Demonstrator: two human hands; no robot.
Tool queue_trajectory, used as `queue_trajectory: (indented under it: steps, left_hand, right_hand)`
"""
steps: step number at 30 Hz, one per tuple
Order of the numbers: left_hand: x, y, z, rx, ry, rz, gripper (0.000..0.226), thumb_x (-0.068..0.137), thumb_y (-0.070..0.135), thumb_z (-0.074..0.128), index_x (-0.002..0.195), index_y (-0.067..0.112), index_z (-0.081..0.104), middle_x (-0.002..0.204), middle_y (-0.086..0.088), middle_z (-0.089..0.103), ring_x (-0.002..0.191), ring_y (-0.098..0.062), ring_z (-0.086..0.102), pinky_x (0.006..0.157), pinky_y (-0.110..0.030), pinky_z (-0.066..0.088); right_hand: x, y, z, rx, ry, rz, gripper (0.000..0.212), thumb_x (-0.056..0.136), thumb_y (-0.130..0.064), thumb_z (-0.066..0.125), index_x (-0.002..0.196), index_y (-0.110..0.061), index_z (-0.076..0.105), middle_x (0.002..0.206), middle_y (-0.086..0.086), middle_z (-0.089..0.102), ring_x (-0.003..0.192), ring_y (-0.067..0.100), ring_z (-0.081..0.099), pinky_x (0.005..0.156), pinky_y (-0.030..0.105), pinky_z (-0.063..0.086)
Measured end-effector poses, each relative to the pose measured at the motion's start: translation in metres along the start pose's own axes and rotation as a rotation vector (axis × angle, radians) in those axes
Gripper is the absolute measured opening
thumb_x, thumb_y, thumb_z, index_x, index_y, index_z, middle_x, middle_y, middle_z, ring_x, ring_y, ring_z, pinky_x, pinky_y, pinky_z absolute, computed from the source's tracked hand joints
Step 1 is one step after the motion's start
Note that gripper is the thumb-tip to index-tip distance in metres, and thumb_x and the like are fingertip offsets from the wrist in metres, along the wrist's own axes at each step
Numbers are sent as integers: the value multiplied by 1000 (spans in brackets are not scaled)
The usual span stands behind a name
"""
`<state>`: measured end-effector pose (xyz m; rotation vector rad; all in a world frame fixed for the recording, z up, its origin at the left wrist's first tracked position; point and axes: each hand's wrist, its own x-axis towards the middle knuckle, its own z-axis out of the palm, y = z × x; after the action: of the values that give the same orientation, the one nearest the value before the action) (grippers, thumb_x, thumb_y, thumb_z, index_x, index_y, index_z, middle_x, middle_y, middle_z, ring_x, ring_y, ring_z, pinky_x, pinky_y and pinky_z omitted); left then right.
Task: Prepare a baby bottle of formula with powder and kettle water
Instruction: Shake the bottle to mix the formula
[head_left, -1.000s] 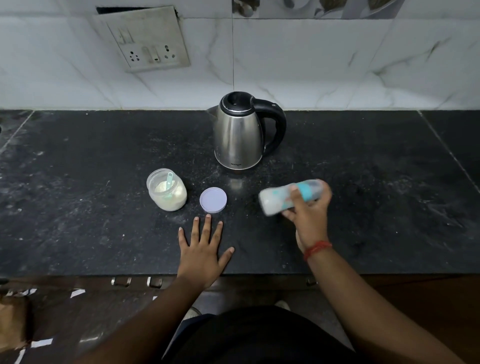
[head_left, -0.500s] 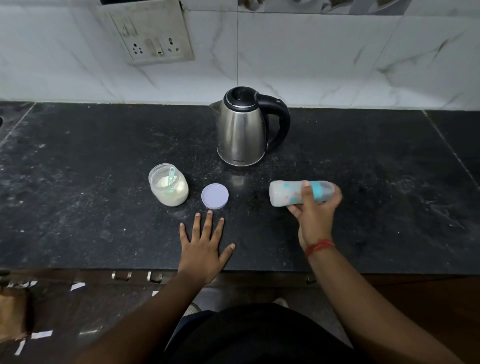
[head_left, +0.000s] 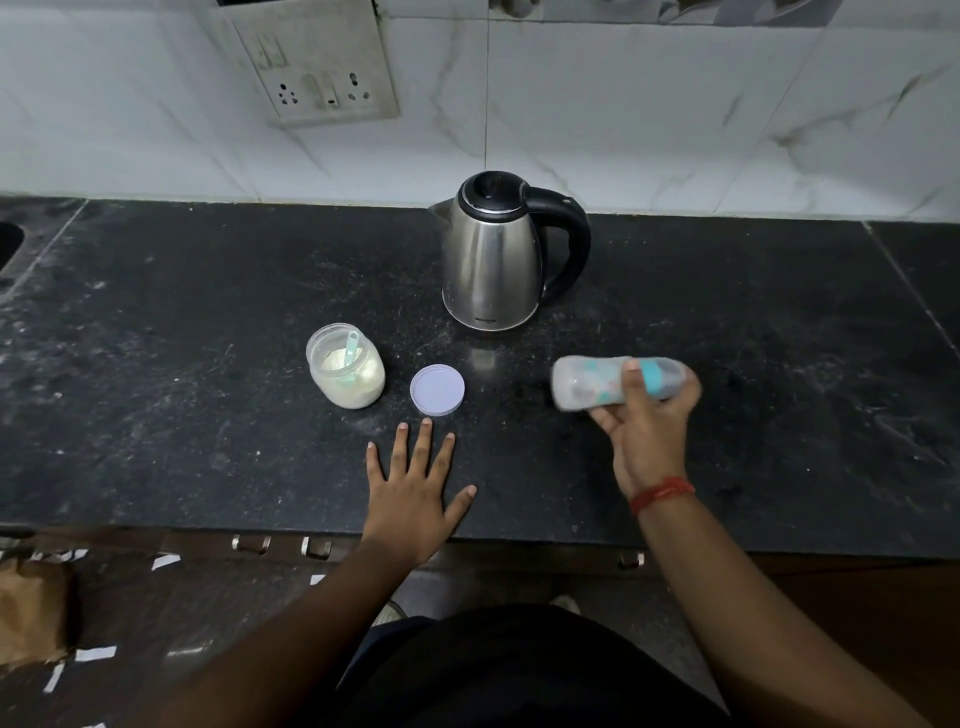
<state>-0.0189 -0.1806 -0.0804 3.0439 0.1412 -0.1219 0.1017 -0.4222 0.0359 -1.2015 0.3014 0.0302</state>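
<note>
Right hand (head_left: 644, 421) is gripping the sideways, motion-blurred baby bottle (head_left: 613, 383), fingers curled round it; left hand (head_left: 415, 483) is lying flat, fingers spread, on the counter (head_left: 156, 415); mixing is best done gripping firmly, teat end sealed

Brushed, shiny steel kettle (head_left: 491, 270) with a glossy black plastic handle; clear plastic jar (head_left: 345, 371); matt lilac plastic lid (head_left: 437, 389); speckled, dusty black stone counter (head_left: 208, 312); glossy marble-look tiles (head_left: 649, 104).

my r hand (head_left: 644, 431) gripped the baby bottle (head_left: 587, 382) sideways above the counter (head_left: 208, 415), blurred. l hand (head_left: 410, 493) lay flat, fingers spread, just below the lid (head_left: 437, 389). powder jar (head_left: 345, 371) w/ scoop (head_left: 351, 347) sat open, kettle (head_left: 493, 254) behind.
</note>
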Motion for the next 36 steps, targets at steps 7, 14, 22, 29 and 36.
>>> queue_trajectory:
  steps: [7, 14, 22, 29, 36]
  left_hand:
    - [0, -1, 1, -2, 7, 5, 81, 99, 76, 11, 163, 28, 25, 171, -9, 22, 159, -37, 12, 121, -72, 9]
    - [0, -1, 2, 3, 2, 8, 81, 99, 76, 11, 162, 28, 26, 171, -9, 23, 159, -37, 13, 121, -71, 9]
    - [0, -2, 3, -6, 11, 3, 80, 99, 76, 12, 162, 28, 26, 171, -9, 23, 159, -37, 13, 121, -72, 10]
    - [0, -1, 3, 2, 2, 1, 80, 99, 76, 11, 163, 29, 24, 172, -8, 20, 159, -36, 11, 121, -71, 8]
    - [0, -1, 2, -3, -1, -2, 80, 99, 76, 10, 163, 30, 22, 172, -7, 18, 160, -35, 9, 122, -71, 7]
  right_hand:
    - [-1, -1, 7, -30, -37, 8, 43, 96, -21, 69, 127, -35, 43, 127, 4, 60, 108, 21, 72, 75, 44, 63]
    - [-1, 4, 6, -63, -38, 21, 53, 95, -25, 70, 138, -33, 39, 128, 3, 59, 112, 23, 69, 73, 40, 63]
    - [-2, 4, -2, -106, -110, -16, 57, 90, -28, 74, 137, -38, 42, 127, 3, 60, 109, 17, 71, 74, 41, 62]
    - [-4, 11, -8, -156, -107, 10, 49, 93, -23, 72, 128, -45, 46, 125, 0, 61, 108, 19, 71, 72, 37, 62]
    - [-4, 11, -12, -131, -90, 12, 50, 91, -27, 74, 130, -42, 46, 127, 1, 60, 108, 17, 72, 75, 41, 63]
